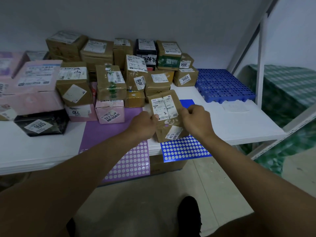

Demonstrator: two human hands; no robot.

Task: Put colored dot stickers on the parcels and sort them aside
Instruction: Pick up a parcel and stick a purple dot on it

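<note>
Both hands hold one brown parcel [166, 115] above the counter [42, 147].
Left hand [145, 124] and right hand [196, 120] curl their fingers on its side edges; purple sticker sheet [130, 161] and blue sticker sheet [183, 149] lie beneath, stacked parcels [109, 81] crowd behind, blue pallet [220, 84] at right.

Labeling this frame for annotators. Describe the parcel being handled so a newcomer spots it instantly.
Start at the white table, near its front edge between the purple sticker sheet and the blue sticker sheet. The brown parcel is there, gripped by the left hand and the right hand. Unlike the stacked boxes behind, it is the only one being held.
</note>
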